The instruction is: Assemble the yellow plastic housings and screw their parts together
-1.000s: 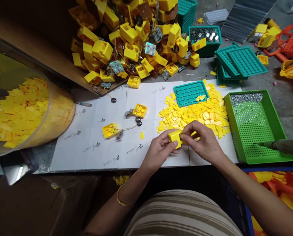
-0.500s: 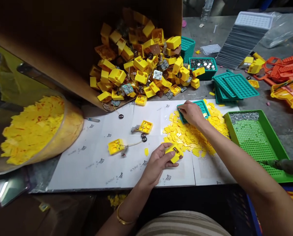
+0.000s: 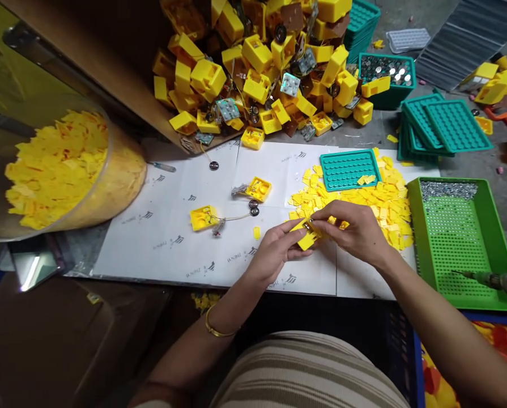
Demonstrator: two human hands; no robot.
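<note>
My left hand (image 3: 276, 252) is closed on a small yellow case (image 3: 307, 238) above the white sheet (image 3: 151, 249). My right hand (image 3: 350, 229) pinches a small shiny piece (image 3: 311, 221) at the case's slot; the piece looks like a button cell, though the fingers partly cover it. Behind the hands a teal tray (image 3: 347, 170) with a few yellow chips lies on a spread of flat yellow chips (image 3: 393, 209). To the left are two opened yellow cases (image 3: 259, 188) with wires and dark round parts (image 3: 254, 207). A single yellow chip (image 3: 257, 233) rests near my left hand.
A cardboard box (image 3: 130, 85) spills yellow cases (image 3: 208, 79) at the back. At left stands a tub of yellow chips (image 3: 126, 175). Teal trays (image 3: 459, 126), a bin of round metal pieces (image 3: 387, 96) and a green basket (image 3: 486, 226) with a tool (image 3: 491, 280) are right.
My right hand has come back from the teal tray to the case in my left hand, now pinching a small shiny piece. The view has shifted downward and closer.
</note>
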